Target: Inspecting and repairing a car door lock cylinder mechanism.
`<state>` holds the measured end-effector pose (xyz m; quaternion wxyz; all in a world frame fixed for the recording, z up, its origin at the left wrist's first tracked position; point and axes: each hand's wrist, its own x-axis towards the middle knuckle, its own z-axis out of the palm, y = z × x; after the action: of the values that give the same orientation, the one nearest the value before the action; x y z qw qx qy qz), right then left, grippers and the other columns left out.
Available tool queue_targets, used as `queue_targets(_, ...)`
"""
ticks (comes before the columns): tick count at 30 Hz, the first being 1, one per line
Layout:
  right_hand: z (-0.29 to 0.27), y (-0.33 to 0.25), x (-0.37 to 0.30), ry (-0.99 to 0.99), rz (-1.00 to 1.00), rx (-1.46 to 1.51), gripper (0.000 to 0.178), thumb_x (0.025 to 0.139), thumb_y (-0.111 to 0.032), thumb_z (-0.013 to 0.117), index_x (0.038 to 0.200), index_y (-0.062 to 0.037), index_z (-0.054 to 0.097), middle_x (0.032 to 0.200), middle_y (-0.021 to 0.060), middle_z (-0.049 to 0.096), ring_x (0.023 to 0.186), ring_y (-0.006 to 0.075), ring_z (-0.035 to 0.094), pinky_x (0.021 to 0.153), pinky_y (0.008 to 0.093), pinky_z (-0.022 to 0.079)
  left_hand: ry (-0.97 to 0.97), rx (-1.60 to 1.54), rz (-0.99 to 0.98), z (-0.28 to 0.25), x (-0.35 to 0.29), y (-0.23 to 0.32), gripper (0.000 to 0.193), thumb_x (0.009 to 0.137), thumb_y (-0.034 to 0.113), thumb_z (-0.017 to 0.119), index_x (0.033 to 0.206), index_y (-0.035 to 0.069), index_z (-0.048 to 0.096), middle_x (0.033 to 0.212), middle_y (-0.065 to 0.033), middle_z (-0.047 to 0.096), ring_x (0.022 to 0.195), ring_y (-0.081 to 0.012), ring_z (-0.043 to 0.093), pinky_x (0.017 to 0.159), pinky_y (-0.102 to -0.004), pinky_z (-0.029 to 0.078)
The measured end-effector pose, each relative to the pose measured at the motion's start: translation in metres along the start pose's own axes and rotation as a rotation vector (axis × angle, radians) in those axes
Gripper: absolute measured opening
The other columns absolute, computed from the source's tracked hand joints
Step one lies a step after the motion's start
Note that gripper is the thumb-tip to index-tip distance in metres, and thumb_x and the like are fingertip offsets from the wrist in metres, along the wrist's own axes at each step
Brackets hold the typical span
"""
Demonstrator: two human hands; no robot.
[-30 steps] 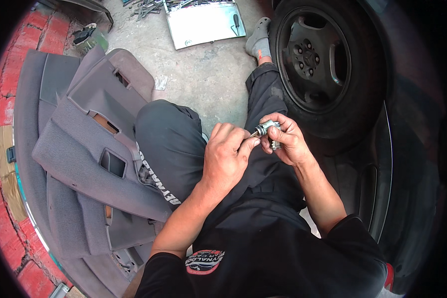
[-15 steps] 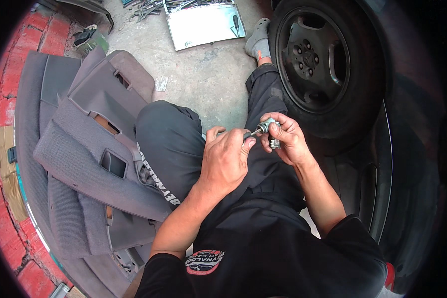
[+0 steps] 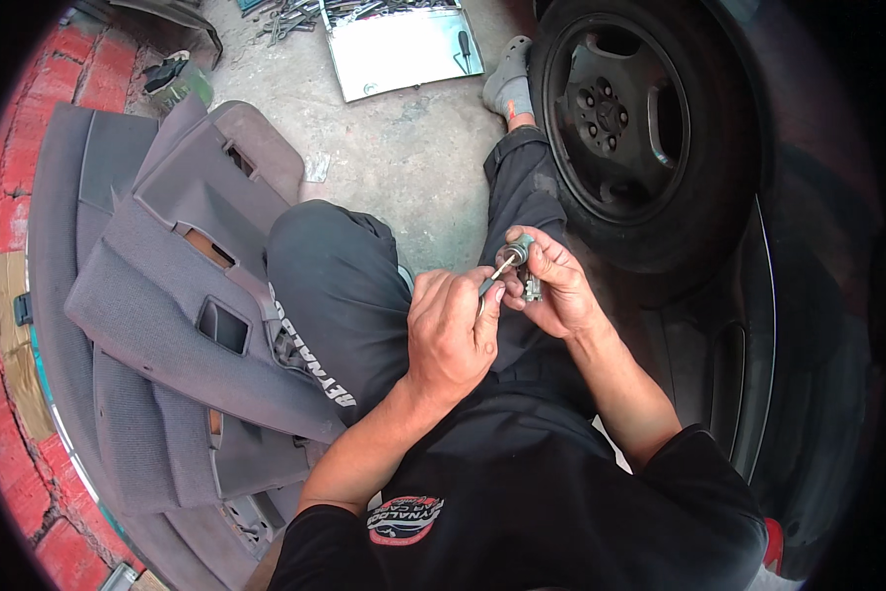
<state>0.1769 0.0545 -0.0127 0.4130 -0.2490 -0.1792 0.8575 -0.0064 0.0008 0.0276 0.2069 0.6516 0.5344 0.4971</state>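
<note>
Left grip [image 3: 452,327] holds a slim tool [image 3: 501,269], long axis slanting up-right.

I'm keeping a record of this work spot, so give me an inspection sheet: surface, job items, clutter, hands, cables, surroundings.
Surface: grey concrete floor.
Job items: thin pale-shafted tool with dark handle, tip at the round end of a grey metal cylindrical part; contact unclear.
Clutter: grey fabric-covered panels piled at left; heaped metal tools beside a white rectangular tray or lid.
Hands: left hand grips the tool; right hand holds the metal part.
Cables: nothing seen.
Surroundings: red brick wall at left; black spoked car wheel at right.
</note>
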Motion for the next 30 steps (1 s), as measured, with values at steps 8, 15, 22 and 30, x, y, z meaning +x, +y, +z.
queue_targets(8, -0.003, -0.004, -0.004, 0.019, 0.056, 0.148, 0.029, 0.107, -0.032, 0.063, 0.118, -0.0048, 0.062, 0.098, 0.0079, 0.069, 0.075, 0.015, 0.062, 0.063, 0.0312, 0.049, -0.033, 0.072, 0.078, -0.02, 0.011, 0.005, 0.033, 0.088, 0.0, 0.076, 0.121, 0.0, 0.072, 0.085, -0.0101, 0.064, 0.076, -0.0272, 0.057, 0.073, -0.0393, 0.045)
queue_targets(15, 0.01, -0.007, -0.008, 0.205, 0.085, 0.035, 0.032, 0.107, -0.04, 0.064, 0.102, -0.0076, 0.066, 0.087, 0.0076, 0.07, 0.064, 0.0142, 0.06, 0.054, 0.0279, 0.046, -0.13, 0.326, 0.271, -0.021, 0.014, -0.002, 0.043, 0.081, 0.003, 0.073, 0.124, 0.007, 0.075, 0.092, -0.0074, 0.059, 0.083, -0.0248, 0.055, 0.083, -0.0432, 0.042)
queue_targets(22, 0.021, -0.014, -0.008, 0.419, 0.258, -0.007, 0.031, 0.104, -0.039, 0.069, 0.098, -0.0081, 0.067, 0.081, 0.0062, 0.069, 0.062, 0.0115, 0.059, 0.05, 0.0245, 0.044, -0.217, 0.393, 0.327, -0.025, 0.021, -0.008, 0.039, 0.078, 0.002, 0.071, 0.116, 0.008, 0.076, 0.092, -0.0062, 0.057, 0.084, -0.0246, 0.056, 0.087, -0.0445, 0.041)
queue_targets(30, 0.027, -0.02, -0.013, 0.421, 0.278, -0.084, 0.03, 0.103, -0.037, 0.071, 0.096, -0.0086, 0.067, 0.076, 0.0046, 0.067, 0.056, 0.0112, 0.059, 0.047, 0.0242, 0.043, -0.226, 0.288, 0.384, -0.027, 0.024, -0.016, 0.032, 0.081, 0.006, 0.069, 0.113, 0.006, 0.075, 0.089, -0.0054, 0.055, 0.085, -0.0245, 0.057, 0.091, -0.0472, 0.042)
